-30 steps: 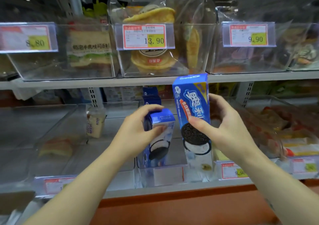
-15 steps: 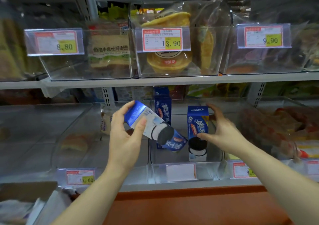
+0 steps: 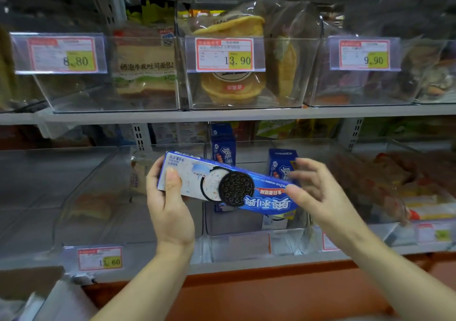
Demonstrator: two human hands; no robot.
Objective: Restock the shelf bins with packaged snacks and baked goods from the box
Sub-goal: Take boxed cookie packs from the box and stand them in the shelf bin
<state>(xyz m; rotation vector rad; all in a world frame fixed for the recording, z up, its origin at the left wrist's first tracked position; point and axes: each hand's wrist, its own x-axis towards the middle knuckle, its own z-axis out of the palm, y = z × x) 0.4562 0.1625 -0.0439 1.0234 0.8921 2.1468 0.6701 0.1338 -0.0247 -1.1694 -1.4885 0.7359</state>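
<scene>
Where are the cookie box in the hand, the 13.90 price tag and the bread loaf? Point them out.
cookie box (image 3: 222, 187): head view, on the printed cookie on its front face.
13.90 price tag (image 3: 224, 54): head view, middle of the label.
bread loaf (image 3: 145, 74): head view, on the wrapper's front.

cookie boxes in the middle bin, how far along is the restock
Partly done. Two blue cookie boxes already stand upright in the middle lower bin: one at the back, one at the right. In hand: the left hand holds a third cookie box tilted sideways, print upside down, while the right hand, open, reaches for its far end. Left: seating this box upright. The left lower bins look nearly bare.
</scene>
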